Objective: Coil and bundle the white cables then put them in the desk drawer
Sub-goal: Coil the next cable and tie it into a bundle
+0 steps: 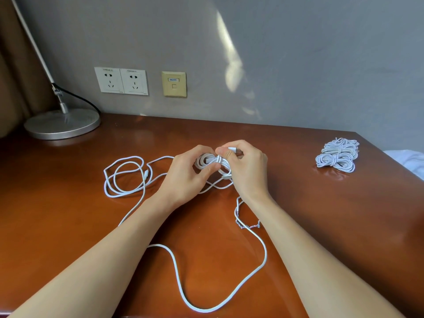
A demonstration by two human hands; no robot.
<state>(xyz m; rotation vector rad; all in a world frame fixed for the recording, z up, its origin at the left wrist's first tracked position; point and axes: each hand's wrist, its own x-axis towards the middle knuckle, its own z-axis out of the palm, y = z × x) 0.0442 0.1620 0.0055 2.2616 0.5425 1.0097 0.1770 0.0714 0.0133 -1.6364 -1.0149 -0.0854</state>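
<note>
Item: small white coil [203, 160], mid-tabletop [298, 203], pinched between your left grip [190, 173] and right grip [245, 166]; the right apparently also holds a plug end. Loose white cable [266, 255] trails left and toward you. Finished bundles [337, 154] lie far right.

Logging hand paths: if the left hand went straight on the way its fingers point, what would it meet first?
The left hand grips the white cable coil; straight on, it would likely meet the right hand next.
</note>
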